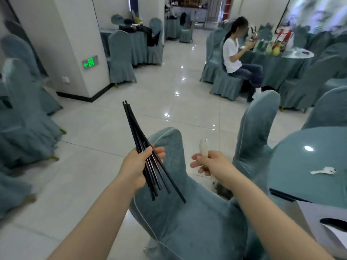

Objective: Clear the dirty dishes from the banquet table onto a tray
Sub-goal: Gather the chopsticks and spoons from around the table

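Head camera looks down past two bare forearms held out over a chair in a blue-green cover (187,212), and that chair is my marker for the rest. Just above its back, on the left side, the left hand (139,166) is curled round a bundle of black chopsticks (144,149); the sticks are fanned a little, with the gathered ends pointing up and away over the pale tiled floor (112,119) and the spread ends slanting down across the chair's back. To the right of that, also above the chair's back, the right hand (210,164) grips a white spoon (204,147), whose end sticks up out of the fist; more white shows below the hand, but I cannot tell what it is.

Right of the chair stands the round banquet table (300,166) under a blue-green cloth and a glossy top. A second white spoon (323,170) lies on it, apart from both hands. A white box with a dark slot (323,228) sits at the table's near edge, right of the chair's seat. Beyond the chair, between it and the table, rises another covered chair (257,128). Well beyond the chair, across the floor, a person in a white top (232,55) sits at another covered table. Far left of the chair, a green exit sign (90,62) glows on a pillar.
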